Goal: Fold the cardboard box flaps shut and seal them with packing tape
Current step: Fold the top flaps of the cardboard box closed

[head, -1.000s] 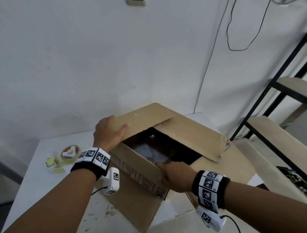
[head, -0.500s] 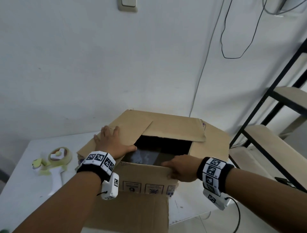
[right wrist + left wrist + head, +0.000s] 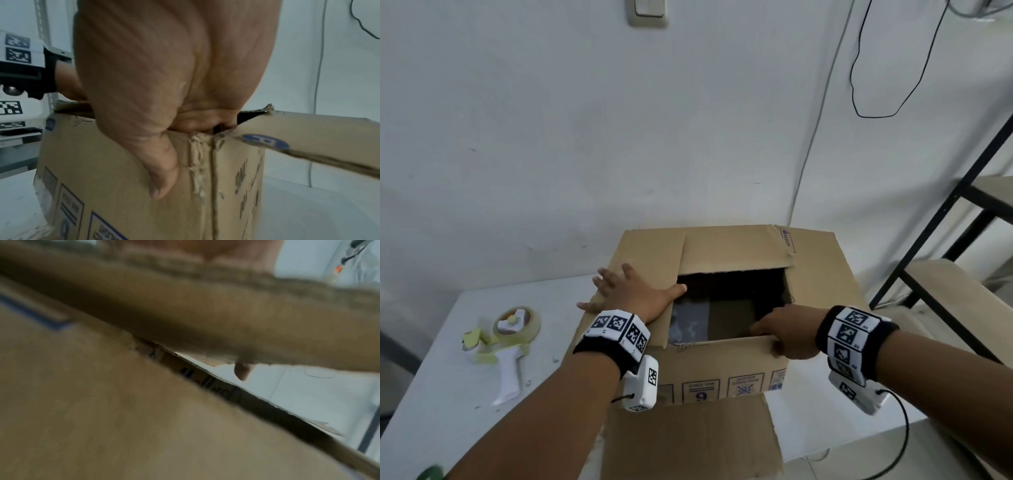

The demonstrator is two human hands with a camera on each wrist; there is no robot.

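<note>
Box squared up, side flaps now down

My left hand [image 3: 633,294] presses the left flap [image 3: 650,274] flat, fingers spread; right hand [image 3: 787,334] grips the cardboard box [image 3: 722,380] rim; near flap [image 3: 688,442] hangs unfolded.

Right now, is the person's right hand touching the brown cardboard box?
Touching. The right wrist view shows the right hand gripping the brown cardboard box at its top edge: thumb pressed on the outer wall, fingers hooked over the rim inside.
</note>
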